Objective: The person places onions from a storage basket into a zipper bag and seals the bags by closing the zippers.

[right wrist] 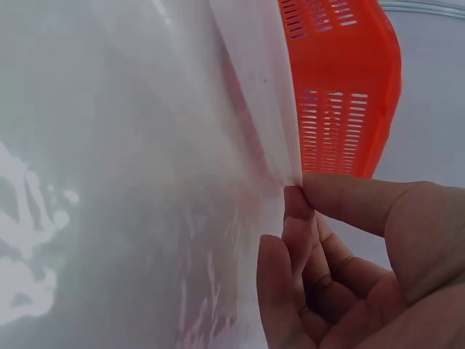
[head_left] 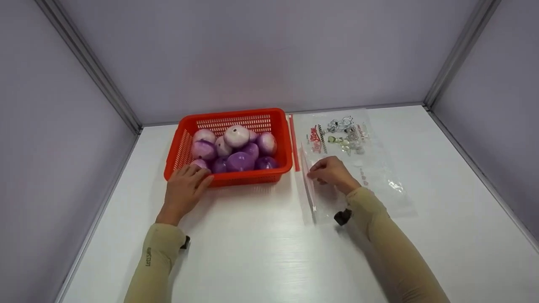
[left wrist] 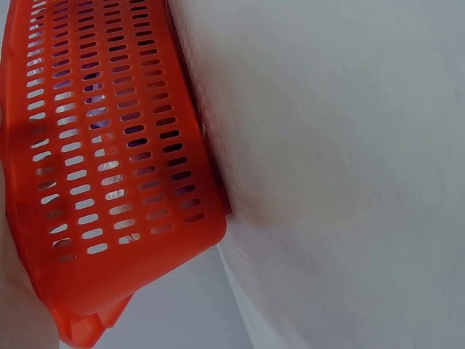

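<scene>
Plainly, the clear bag [head_left: 372, 166] lies beneath the right hand [head_left: 332, 171] pinching its edge.

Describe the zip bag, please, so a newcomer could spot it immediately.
On the white table, right of the red plastic basket, lies the clear zip bag. The right hand pinches its edge. Unlike the basket, it is transparent, with printed cartoons.

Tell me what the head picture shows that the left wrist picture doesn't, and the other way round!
Only the head picture: the right hand pinching the clear bag. Only the left wrist picture: the red basket close up, side-on. Both: the left hand, the red basket, purple things (just peeking through in the wrist picture) and the white table.
</scene>
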